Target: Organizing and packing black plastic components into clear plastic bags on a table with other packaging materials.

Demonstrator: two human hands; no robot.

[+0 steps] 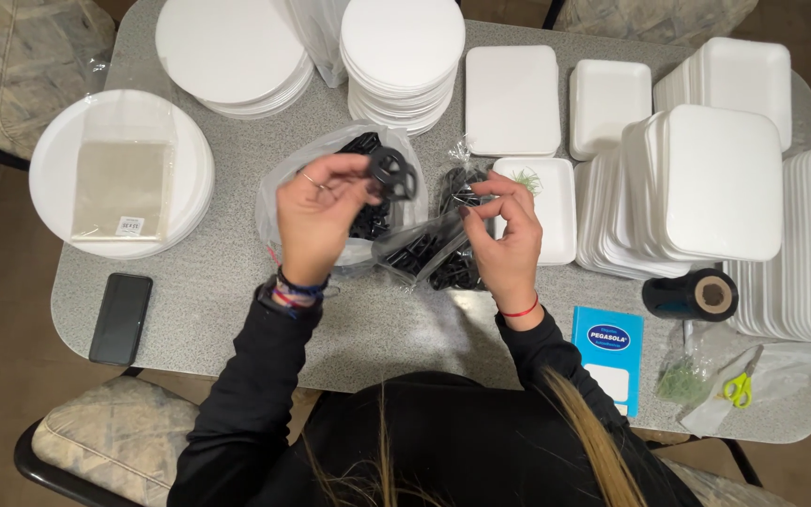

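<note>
One black plastic ring piece (392, 175) is pinched by the left hand (316, 218) above the surface (396, 319). A small clear bag of black pieces (421, 250) is gripped by the right hand (507, 240).

Both arms in black long sleeves reach forward from the body, elbows bent, forearms angling inward so the hands meet close together. The left hand (316, 218) is raised with its back to the camera, thumb and fingertips pinched together at the top right, a thin ring on one finger and several bands at the wrist. The right hand (507, 235) is just beside it, fingers curled inward in a pinch, a red cord around the wrist.
</note>
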